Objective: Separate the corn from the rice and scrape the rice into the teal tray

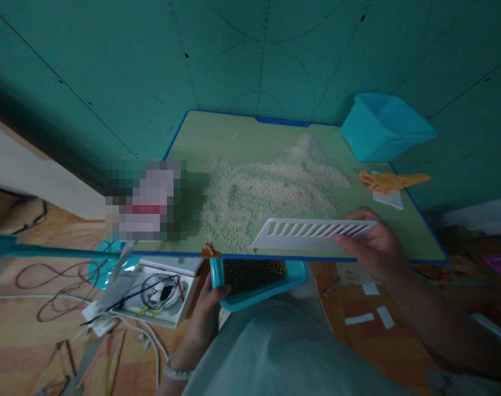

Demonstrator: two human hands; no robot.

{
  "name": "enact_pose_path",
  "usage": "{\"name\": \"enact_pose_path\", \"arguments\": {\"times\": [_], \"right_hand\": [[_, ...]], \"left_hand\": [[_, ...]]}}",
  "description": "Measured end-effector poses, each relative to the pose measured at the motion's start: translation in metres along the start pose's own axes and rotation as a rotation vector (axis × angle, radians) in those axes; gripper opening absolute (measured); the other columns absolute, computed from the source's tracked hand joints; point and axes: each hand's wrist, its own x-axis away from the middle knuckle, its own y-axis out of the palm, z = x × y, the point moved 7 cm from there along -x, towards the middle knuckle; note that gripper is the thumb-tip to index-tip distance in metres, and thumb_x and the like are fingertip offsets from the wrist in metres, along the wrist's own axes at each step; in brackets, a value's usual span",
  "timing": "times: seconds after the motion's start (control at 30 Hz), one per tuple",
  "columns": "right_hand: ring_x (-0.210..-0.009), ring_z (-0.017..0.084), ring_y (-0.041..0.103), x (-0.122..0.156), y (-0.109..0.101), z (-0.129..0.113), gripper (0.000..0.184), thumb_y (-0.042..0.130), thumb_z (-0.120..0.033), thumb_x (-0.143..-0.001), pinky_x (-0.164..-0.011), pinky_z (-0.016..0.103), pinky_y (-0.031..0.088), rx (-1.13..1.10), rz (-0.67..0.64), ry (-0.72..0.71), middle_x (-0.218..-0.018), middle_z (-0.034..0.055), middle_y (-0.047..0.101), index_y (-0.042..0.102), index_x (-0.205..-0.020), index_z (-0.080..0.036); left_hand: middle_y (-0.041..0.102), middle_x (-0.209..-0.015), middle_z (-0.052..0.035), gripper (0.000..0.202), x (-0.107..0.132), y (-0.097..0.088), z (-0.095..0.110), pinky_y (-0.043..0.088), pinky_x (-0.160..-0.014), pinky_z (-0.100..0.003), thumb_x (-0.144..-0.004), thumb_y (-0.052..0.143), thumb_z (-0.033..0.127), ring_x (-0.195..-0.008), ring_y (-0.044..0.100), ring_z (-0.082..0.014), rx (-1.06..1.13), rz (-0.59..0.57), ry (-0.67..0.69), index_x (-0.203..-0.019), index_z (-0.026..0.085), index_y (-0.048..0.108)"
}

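Observation:
My right hand (374, 242) is closed around the right end of a white slotted plastic strip (291, 240), held on its long edge above the front of the table. Beyond the strip, pale grains (270, 181) resembling rice lie spread and heaped, with a few orange bits among them. My left hand (211, 305) grips the left side of a turquoise plastic tub (262, 294), its thumb over the rim. Dark brown-green pellets or seeds fill the tub, just below the table's front edge. A small brown scrap (209, 249) rests on that edge near the tub.
A turquoise bin (386, 126) stands at the table's (217, 126) back right, near an orange cloth (392, 180) on a white piece. A blurred pinkish item (151, 201) is at the left edge. Below left, a white box (163, 291) holds cables; cords and paper scraps litter the floor.

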Motion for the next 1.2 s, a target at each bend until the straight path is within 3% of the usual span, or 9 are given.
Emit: {"name": "enact_pose_path", "arguments": {"times": [0.23,0.43,0.67,0.83,1.0,1.2], "right_hand": [[-0.077,0.019,0.068,0.005,-0.001,0.002,0.015,0.068,-0.022,-0.081,-0.075,0.033,0.052,0.005,0.012,0.020,-0.080,-0.0052,0.073,0.057,-0.084,-0.032],[-0.076,0.020,0.071,0.005,-0.001,0.000,0.017,0.070,-0.023,-0.079,-0.074,0.034,0.056,0.019,0.011,0.013,-0.079,-0.0045,0.073,0.055,-0.083,-0.031],[-0.074,0.021,0.072,0.001,-0.001,0.009,0.021,0.075,-0.030,-0.077,-0.071,0.035,0.058,-0.005,-0.084,-0.007,-0.079,-0.0034,0.075,0.055,-0.082,-0.030],[-0.080,0.024,0.071,0.005,-0.014,0.005,0.017,0.072,-0.026,-0.080,-0.078,0.040,0.057,0.003,0.019,0.015,-0.082,-0.0030,0.074,0.057,-0.084,-0.033],[-0.075,0.022,0.067,0.008,-0.024,0.016,0.020,0.076,-0.030,-0.077,-0.072,0.038,0.055,-0.005,0.006,0.018,-0.081,-0.0012,0.071,0.056,-0.082,-0.031],[-0.075,0.023,0.068,-0.009,0.002,0.018,0.022,0.076,-0.034,-0.077,-0.068,0.036,0.055,-0.044,-0.131,-0.017,-0.079,0.0008,0.072,0.055,-0.080,-0.030]], "left_hand": [[0.078,-0.120,-0.0070,0.057,-0.001,0.003,0.000,0.045,-0.106,-0.052,-0.068,0.076,0.030,-0.124,0.061,-0.0415,0.003,-0.030,0.008,-0.123,0.021,0.071],[0.080,-0.114,-0.0071,0.053,0.002,0.006,0.003,0.047,-0.103,-0.051,-0.065,0.076,0.029,-0.124,0.061,-0.0417,-0.003,0.018,0.011,-0.117,0.021,0.073],[0.080,-0.111,-0.0056,0.051,0.005,0.010,0.007,0.047,-0.104,-0.050,-0.065,0.076,0.028,-0.120,0.064,-0.0401,0.007,0.025,0.018,-0.116,0.022,0.073],[0.080,-0.113,-0.0061,0.056,0.002,0.003,0.001,0.047,-0.104,-0.051,-0.065,0.077,0.030,-0.122,0.063,-0.0407,0.004,0.013,-0.006,-0.121,0.022,0.072],[0.080,-0.113,-0.0068,0.057,-0.001,0.000,-0.003,0.050,-0.100,-0.048,-0.063,0.079,0.031,-0.121,0.063,-0.0401,0.008,0.012,-0.012,-0.119,0.022,0.073],[0.080,-0.113,-0.0059,0.054,-0.001,0.002,-0.001,0.048,-0.102,-0.048,-0.064,0.077,0.032,-0.122,0.062,-0.0396,-0.021,0.017,0.008,-0.117,0.023,0.074]]}}
